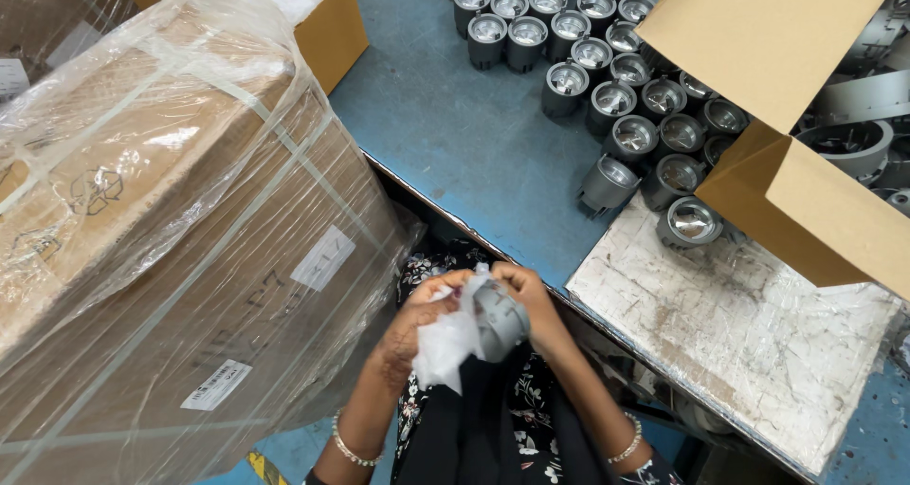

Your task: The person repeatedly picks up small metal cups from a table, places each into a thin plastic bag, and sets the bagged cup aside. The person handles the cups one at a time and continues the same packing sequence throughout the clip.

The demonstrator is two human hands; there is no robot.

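My left hand (pixel 414 322) and my right hand (pixel 531 300) meet over my lap, just below the table edge. Between them is a grey cylindrical metal part (pixel 500 318), partly wrapped in a thin clear plastic bag (pixel 445 347). The right hand grips the part from the right. The left hand pinches the bag at its top left. Both wrists wear bracelets.
Several grey cylindrical parts (pixel 607 82) with shiny reflectors stand on the blue table (pixel 455 134). An open cardboard box (pixel 787 191) at the right holds larger grey pieces. A big plastic-wrapped carton (pixel 171 248) fills the left. A worn white board (pixel 749 333) lies on the table's near right.
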